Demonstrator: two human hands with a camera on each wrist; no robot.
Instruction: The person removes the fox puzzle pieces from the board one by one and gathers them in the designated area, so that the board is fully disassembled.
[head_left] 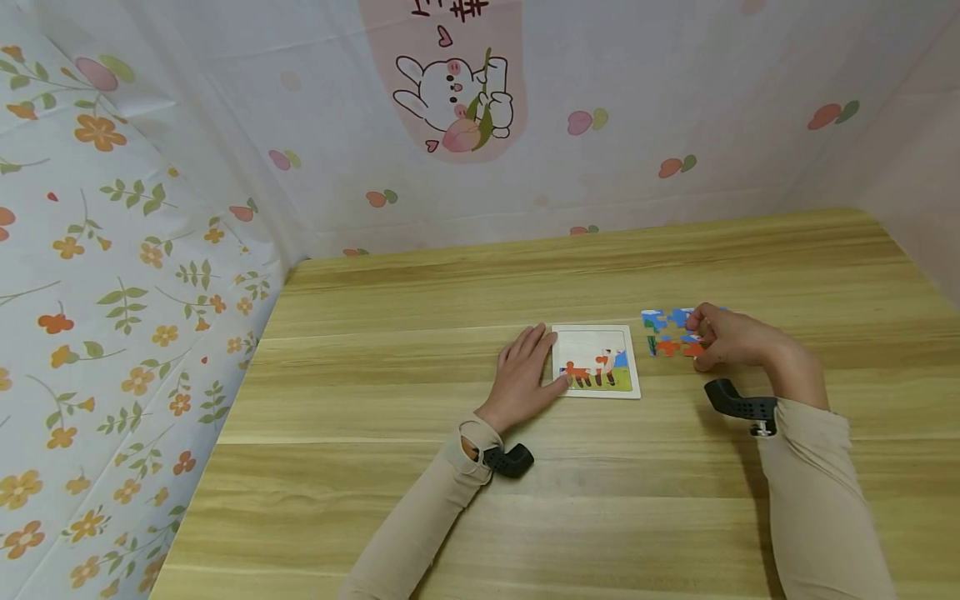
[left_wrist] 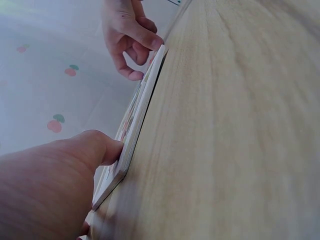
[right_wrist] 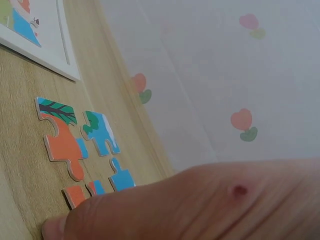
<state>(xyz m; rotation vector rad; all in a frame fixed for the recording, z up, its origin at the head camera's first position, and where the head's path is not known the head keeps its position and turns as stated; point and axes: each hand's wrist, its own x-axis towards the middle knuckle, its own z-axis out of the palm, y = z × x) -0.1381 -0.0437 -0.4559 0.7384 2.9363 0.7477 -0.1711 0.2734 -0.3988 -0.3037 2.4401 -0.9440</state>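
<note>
A square white-framed puzzle board lies flat on the table, partly filled with pieces showing an orange-and-white animal on grass. My left hand rests at its left side, fingers extended, with the thumb on the lower left corner. In the left wrist view that thumb presses on the board's edge. Over the loose jigsaw pieces to the right hovers my right hand, fingers bent, with thumb and forefinger apart around an orange piece. The right wrist view shows orange-and-blue pieces beside the thumb; the fingertips are mostly hidden.
The wooden table has a white patterned cloth hanging behind it and a flowered cloth at the left. Black wrist mounts are strapped to both forearms.
</note>
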